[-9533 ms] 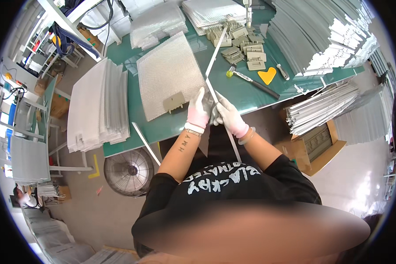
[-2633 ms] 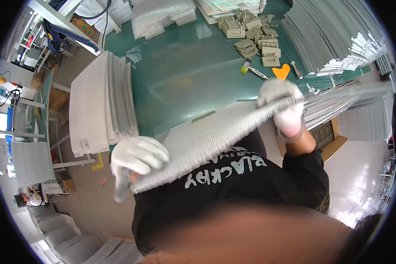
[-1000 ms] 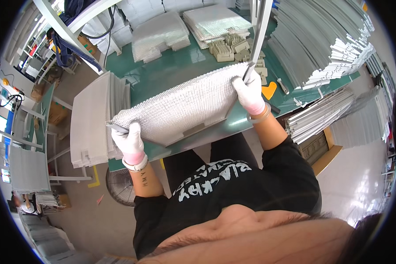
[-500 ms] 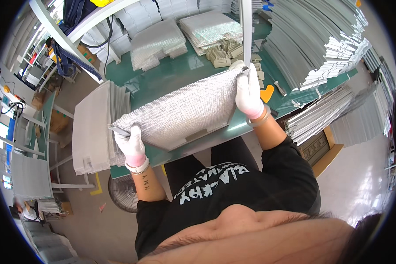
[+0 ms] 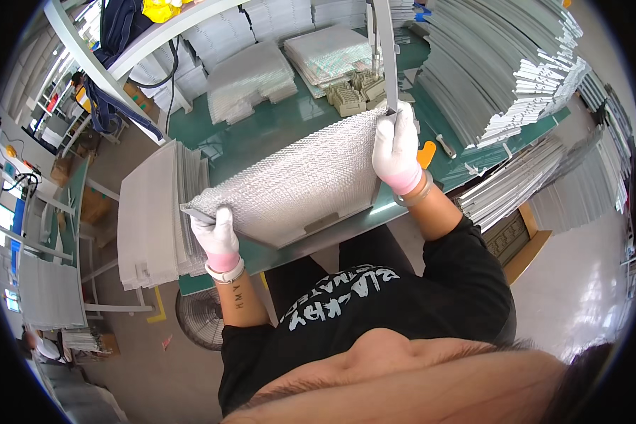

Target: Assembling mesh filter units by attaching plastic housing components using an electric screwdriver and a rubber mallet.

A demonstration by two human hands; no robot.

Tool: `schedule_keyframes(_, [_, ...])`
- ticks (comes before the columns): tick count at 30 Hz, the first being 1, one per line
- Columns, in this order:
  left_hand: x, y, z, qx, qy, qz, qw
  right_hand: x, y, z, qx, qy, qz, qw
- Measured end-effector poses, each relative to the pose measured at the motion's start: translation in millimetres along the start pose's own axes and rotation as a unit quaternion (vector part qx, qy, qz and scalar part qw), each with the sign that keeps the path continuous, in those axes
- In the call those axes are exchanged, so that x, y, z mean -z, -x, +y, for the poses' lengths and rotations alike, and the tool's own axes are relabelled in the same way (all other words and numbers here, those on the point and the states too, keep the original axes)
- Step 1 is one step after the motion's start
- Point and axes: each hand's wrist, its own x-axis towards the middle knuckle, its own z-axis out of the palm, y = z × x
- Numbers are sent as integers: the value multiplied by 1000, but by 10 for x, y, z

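Both of my hands wear white gloves with pink cuffs. Between them they hold a silver mesh panel [image 5: 307, 180], tilted over the front of the green table [image 5: 251, 152]. My left hand [image 5: 218, 239] is closed on the panel's left end, thumb up, beside a grey metal strip [image 5: 200, 214] along that edge. My right hand [image 5: 397, 152] grips the upper right corner, fingers pointing up next to a grey upright. The fingers behind the panel are hidden. Left of the panel stands a stack of pale flat panels [image 5: 152, 212].
Mesh stacks [image 5: 251, 74] and beige blocks [image 5: 346, 99] lie at the back. An orange tool [image 5: 426, 154] and a screwdriver [image 5: 446, 146] lie right of my right hand. Long grey strips [image 5: 487, 71] are piled at the far right. A fan [image 5: 198, 318] stands on the floor.
The panel's left end and my left hand have shifted slightly right and nearer to me. My right hand remains at the right corner. The view has tilted a little.
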Motion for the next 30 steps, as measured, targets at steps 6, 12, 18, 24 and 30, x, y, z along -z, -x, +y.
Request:
schedule_keyframes(6, [52,46,-6,4,17,-27,999,179,-40,174,-183,-402,-183,878])
schedule_keyframes(12, [-221,114,67,-34,89,-85,992,95,-92,46,-44,-258,-48,964])
schedule_keyframes(18, [-105,123,-25,-11,35,-63,997,486,-391,93,54,-250,-165,953])
schedule_keyframes(24, [-216,144,95,-21,41,-74,996,726,-869,-132,175,-178,-380,891])
schedule_keyframes(30, [-237,-210,661,32,-71,-235,969,694,-1089,-507,243,-78,-494,831])
